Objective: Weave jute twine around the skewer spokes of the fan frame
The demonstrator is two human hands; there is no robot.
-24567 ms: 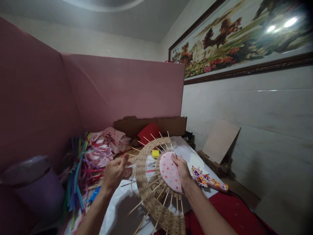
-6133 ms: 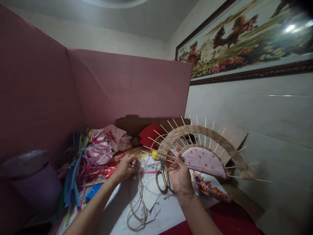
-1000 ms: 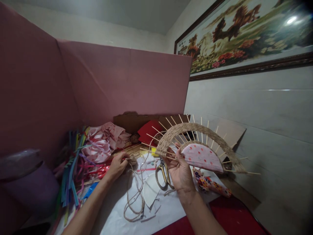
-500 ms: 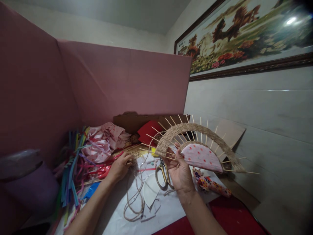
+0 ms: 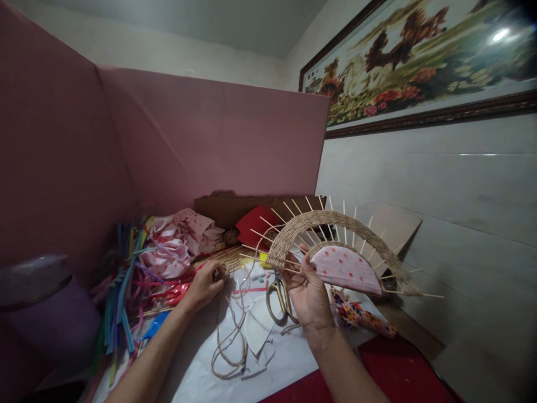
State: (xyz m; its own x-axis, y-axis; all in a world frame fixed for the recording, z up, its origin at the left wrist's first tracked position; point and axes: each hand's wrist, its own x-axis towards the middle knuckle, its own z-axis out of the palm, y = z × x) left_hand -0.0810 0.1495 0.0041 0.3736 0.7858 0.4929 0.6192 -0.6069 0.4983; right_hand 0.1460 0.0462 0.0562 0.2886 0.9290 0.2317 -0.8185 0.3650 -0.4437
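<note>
My right hand (image 5: 311, 296) grips the left end of a half-round woven fan (image 5: 338, 221), thumb in front and fingers behind. Thin sticks spread outward through its twine band. At its centre sits a half-disc of pink cloth (image 5: 346, 270) with red dots. My left hand (image 5: 205, 286) is curled above the table, closed round a small brown bundle of twine, mostly hidden by the fingers. Loose twine (image 5: 230, 358) loops on the white sheet between my hands, and a strand rises to the fan's left edge. Scissors (image 5: 277, 302) with brass-coloured handles lie beside my right hand.
Pink dotted cloth (image 5: 180, 235) and colourful strips (image 5: 119, 296) are heaped at left, near a purple bin (image 5: 50, 319). A cream paper piece (image 5: 258, 324) lies near the loops. Flowered cloth (image 5: 356, 316) is at right. A pink partition (image 5: 218, 140) stands behind.
My left hand has drawn slightly left, and its fingers have curled in more. My right hand and the fan have hardly moved.
</note>
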